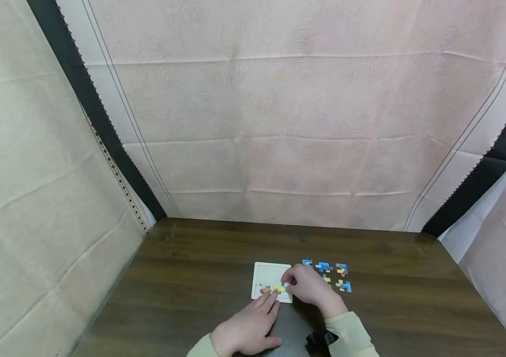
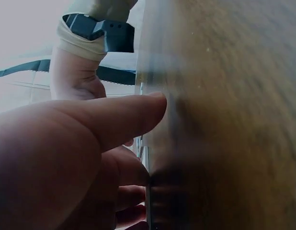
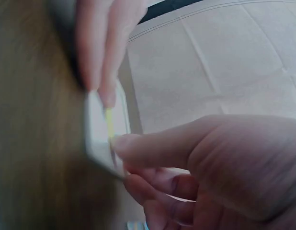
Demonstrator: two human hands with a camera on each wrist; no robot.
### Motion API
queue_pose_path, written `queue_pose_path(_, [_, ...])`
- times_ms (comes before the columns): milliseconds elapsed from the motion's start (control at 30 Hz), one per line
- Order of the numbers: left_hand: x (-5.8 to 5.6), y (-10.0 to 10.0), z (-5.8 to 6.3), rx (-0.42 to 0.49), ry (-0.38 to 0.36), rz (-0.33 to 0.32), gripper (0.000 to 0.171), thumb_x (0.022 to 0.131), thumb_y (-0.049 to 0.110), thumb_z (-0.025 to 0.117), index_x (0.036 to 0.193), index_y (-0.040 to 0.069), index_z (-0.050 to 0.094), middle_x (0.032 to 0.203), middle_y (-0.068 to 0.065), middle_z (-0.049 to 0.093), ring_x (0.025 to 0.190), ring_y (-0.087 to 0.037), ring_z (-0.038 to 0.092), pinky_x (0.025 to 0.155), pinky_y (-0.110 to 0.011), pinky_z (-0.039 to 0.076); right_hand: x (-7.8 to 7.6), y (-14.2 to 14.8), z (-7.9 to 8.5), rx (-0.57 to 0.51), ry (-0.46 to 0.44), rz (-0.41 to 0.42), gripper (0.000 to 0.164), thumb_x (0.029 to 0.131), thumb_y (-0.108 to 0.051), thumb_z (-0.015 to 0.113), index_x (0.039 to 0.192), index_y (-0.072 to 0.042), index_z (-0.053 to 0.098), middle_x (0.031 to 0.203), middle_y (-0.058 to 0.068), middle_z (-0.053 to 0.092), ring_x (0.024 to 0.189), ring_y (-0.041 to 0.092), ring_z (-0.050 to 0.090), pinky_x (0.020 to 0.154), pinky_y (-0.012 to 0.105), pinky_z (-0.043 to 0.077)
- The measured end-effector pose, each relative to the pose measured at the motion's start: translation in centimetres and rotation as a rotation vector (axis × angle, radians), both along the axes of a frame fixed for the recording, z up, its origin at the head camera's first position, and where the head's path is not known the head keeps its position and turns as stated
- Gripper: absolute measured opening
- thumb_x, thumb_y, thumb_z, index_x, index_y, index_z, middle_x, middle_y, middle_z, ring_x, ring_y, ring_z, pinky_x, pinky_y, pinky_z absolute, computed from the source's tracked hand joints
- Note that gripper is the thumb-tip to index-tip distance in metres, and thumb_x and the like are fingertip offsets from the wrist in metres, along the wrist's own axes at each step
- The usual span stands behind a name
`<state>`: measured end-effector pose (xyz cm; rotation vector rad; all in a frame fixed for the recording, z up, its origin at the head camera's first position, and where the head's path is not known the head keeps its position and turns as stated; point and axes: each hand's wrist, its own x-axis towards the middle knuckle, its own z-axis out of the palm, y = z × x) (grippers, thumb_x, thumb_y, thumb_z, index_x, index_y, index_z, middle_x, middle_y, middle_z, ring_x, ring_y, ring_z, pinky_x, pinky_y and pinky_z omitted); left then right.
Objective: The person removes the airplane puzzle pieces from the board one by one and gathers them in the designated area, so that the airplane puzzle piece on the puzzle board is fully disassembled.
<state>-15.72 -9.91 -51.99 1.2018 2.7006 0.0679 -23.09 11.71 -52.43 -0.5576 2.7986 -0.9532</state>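
A small white puzzle tray (image 1: 270, 270) lies on the table, with colourful joined puzzle pieces (image 1: 275, 288) along its near side. The left hand (image 1: 253, 325) rests with straight fingertips on the tray's near edge and the pieces there; its thumb (image 2: 133, 117) stands out to the side, by the tabletop. Over the tray's right side, the right hand (image 1: 309, 286) pinches a small puzzle piece between thumb and index finger, the piece mostly covered by the fingertips. In the right wrist view the right thumb (image 3: 157, 151) is beside a yellow strip of pieces (image 3: 109, 123) in the tray.
Several loose blue and yellow puzzle pieces (image 1: 344, 286) lie right of the tray, some partly behind the right hand. The brown wooden table (image 1: 190, 277) ends at pale cloth walls (image 1: 315, 148) with black edging. A dark wrist device (image 1: 319, 342) sits on the right wrist.
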Motion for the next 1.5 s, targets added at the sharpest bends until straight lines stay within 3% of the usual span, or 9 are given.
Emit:
queue_pose_path(300, [-0.2,-0.1,-0.2,-0.028,0.014,-0.045,0.081,0.106,0.058,0.058,0.161,0.0,0.045,0.171,-0.015,0.033,0.159,-0.028,0.028,0.124,-0.034,0.032,-0.5,-2.9,-0.2,-0.078,-0.033,0.067,0.015,0.105,-0.015,0.069,0.113,-0.01,0.081,0.102,-0.002,0.07,0.08,0.013,0.061,0.079,0.039,0.056])
queue_pose_path(500, [-0.3,0.0,-0.2,-0.038,0.007,-0.057,0.081,0.106,0.059,0.057,0.162,0.001,0.044,0.171,-0.014,0.032,0.16,-0.026,0.026,0.123,-0.034,0.032,-0.2,-3.8,-0.3,-0.102,-0.094,0.069,0.017,0.108,-0.01,0.063,0.112,-0.008,0.079,0.099,0.002,0.061,0.059,0.016,0.059,0.067,0.035,0.051])
queue_pose_path(900, [-0.4,-0.3,0.0,-0.034,-0.002,-0.065,0.08,0.106,0.058,0.058,0.161,0.001,0.045,0.171,-0.014,0.033,0.159,-0.026,0.028,0.123,-0.033,0.033,-0.2,-4.2,-0.2,-0.146,-0.141,0.05,0.017,0.11,-0.007,0.057,0.109,-0.006,0.075,0.099,0.004,0.059,0.062,0.017,0.058,0.062,0.033,0.05])
queue_pose_path(1100, [-0.3,-0.3,0.2,-0.038,0.022,-0.06,0.082,0.105,0.059,0.06,0.161,0.001,0.046,0.17,-0.014,0.034,0.159,-0.028,0.028,0.124,-0.034,0.032,-0.1,-4.2,-0.3,-0.198,-0.157,0.059,0.013,0.109,-0.008,0.059,0.108,-0.008,0.072,0.084,0.002,0.064,0.065,0.018,0.058,0.062,0.035,0.05])
queue_pose_path(1300, [-0.3,-0.5,0.2,-0.042,0.031,-0.064,0.081,0.105,0.059,0.06,0.16,0.001,0.047,0.17,-0.014,0.034,0.159,-0.027,0.028,0.123,-0.033,0.032,-0.3,-4.2,-0.4,-0.214,-0.171,0.077,0.009,0.106,-0.008,0.064,0.112,-0.008,0.071,0.085,0.001,0.066,0.071,0.017,0.061,0.067,0.035,0.052])
queue_pose_path(1500, [-0.3,-0.6,0.3,-0.044,0.031,-0.071,0.081,0.105,0.058,0.059,0.16,0.0,0.046,0.17,-0.015,0.034,0.159,-0.026,0.028,0.123,-0.032,0.032,-0.5,-4.3,-0.5,-0.203,-0.152,0.084,0.005,0.103,-0.008,0.069,0.106,-0.01,0.073,0.084,-0.003,0.066,0.074,0.014,0.061,0.072,0.034,0.052])
